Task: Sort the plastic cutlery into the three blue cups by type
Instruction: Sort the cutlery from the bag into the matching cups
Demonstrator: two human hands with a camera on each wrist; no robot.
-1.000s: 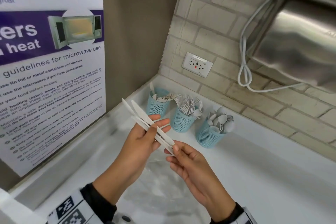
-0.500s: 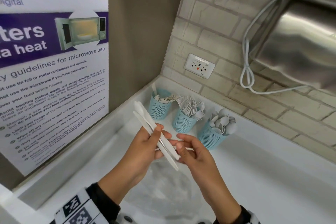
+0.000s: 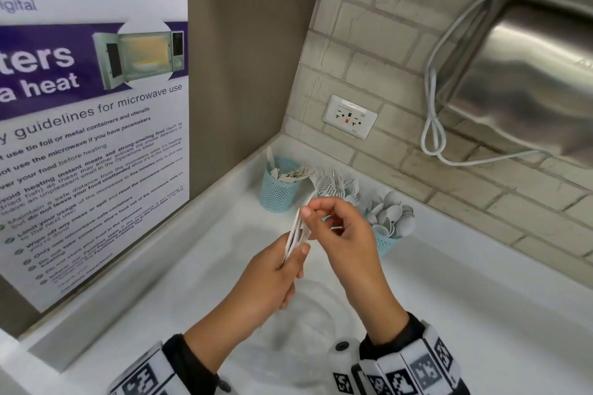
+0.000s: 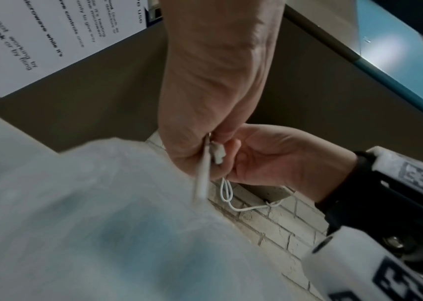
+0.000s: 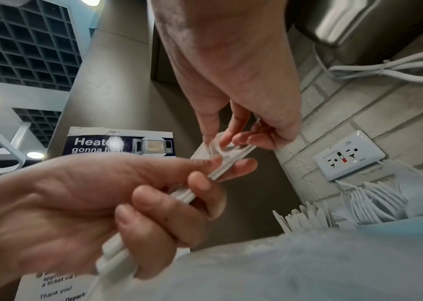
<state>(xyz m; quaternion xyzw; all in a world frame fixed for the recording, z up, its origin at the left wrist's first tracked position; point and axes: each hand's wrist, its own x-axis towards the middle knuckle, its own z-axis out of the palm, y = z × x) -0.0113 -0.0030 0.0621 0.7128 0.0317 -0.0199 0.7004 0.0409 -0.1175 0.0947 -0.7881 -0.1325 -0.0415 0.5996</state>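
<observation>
My left hand (image 3: 293, 261) grips the lower part of a small bundle of white plastic cutlery (image 3: 296, 232), long thin pieces held nearly upright above the counter. My right hand (image 3: 313, 212) pinches the bundle's upper end between thumb and fingers. The right wrist view shows the left hand (image 5: 154, 203) curled round the bundle (image 5: 205, 175). Three blue mesh cups stand in the back corner. The left cup (image 3: 278, 194) holds knives. The middle cup's forks (image 3: 333, 181) show above my right hand, which hides the cup itself. The right cup (image 3: 385, 245) holds spoons (image 3: 393, 218).
A clear plastic bag (image 3: 305, 317) lies on the white counter (image 3: 481, 314) under my hands. A microwave poster (image 3: 90, 138) covers the left wall. On the brick back wall are a socket (image 3: 349, 117), a steel dispenser (image 3: 529, 74) and a white cable (image 3: 433, 135).
The bundle has swung from slanting up-left to nearly upright. My right hand has gone from its lower end to its upper end. Both hands have drifted towards the cups.
</observation>
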